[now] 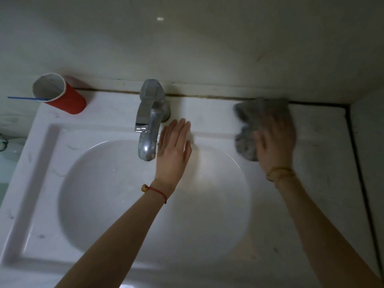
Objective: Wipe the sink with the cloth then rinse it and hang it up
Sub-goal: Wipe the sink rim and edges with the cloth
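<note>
A person's bare arms reach over a white sink (41,183) set against a pale tiled wall (207,48). The right hand (274,144), blurred, presses down on a crumpled grey cloth (247,125) at about 2 o'clock on the sink's back ledge, palm and fingers spread over the fabric — whether the fingers curl into it cannot be told. The cloth bunches out from under the hand toward the wall joint. The left hand (174,146) lies open and flat, fingers together, grasping nothing, just beside the chrome tap (148,121) at 12 o'clock, over the basin's far rim. A red string bracelet (158,191) circles the left wrist; a yellowish band (279,172) the right. At 10 o'clock a red paper cup (68,98) stands on the ledge — a thin blue stick (25,98) juts leftward from its mouth.
</note>
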Tool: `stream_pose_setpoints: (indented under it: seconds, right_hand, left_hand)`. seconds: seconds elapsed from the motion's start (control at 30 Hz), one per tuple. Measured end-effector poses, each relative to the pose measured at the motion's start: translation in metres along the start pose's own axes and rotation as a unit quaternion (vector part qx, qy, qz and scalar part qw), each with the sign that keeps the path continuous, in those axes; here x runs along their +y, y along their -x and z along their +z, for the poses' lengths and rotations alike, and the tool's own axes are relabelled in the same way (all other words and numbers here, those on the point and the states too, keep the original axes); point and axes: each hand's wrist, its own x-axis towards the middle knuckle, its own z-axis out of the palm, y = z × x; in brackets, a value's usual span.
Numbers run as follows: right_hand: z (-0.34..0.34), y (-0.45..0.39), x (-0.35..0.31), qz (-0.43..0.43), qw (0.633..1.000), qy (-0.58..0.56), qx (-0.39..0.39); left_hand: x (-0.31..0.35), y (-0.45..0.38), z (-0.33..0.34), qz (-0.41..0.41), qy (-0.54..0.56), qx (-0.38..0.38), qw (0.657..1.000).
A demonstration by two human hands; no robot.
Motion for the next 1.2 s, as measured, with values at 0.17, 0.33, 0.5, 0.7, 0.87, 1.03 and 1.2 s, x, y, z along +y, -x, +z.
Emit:
stream_pose_setpoints:
  seconds: [0.17, 0.33, 0.5, 0.7, 0.87, 1.03, 1.2]
  right_hand:
    - [0.008, -0.013, -0.065, 0.070, 0.997, -0.016, 0.018]
    - [0.008, -0.006, -0.048, -0.152, 0.985, 0.020, -0.078]
    - [-0.005, -0.002, 0.014, 0.073, 0.996, -0.008, 0.041]
    - [0.002, -0.005, -0.051, -0.014, 0.999, -0.040, -0.033]
    - [-0.014, 0.004, 0.032, -0.013, 0.999, -0.039, -0.012]
    - [-0.007, -0.006, 0.012, 0.203, 0.975, -0.005, 0.084]
    - [-0.012, 0.012, 0.008, -0.085, 0.995, -0.023, -0.043]
  left_hand:
    - [0.000, 0.001, 0.002, 0.002, 0.002, 0.000, 1.000]
    - [-0.001, 0.003, 0.003, 0.009, -0.003, 0.009, 1.000]
    - [0.004, 0.002, 0.004, -0.002, -0.011, 0.021, 1.000]
    - [0.023, -0.010, 0.010, 0.056, -0.001, 0.020, 0.998]
    - [0.045, -0.025, 0.028, 0.099, 0.001, -0.003, 0.995]
    - [0.049, -0.024, 0.036, 0.089, 0.019, 0.007, 0.996]
    - [0.045, -0.023, 0.038, 0.099, 0.016, 0.000, 0.995]
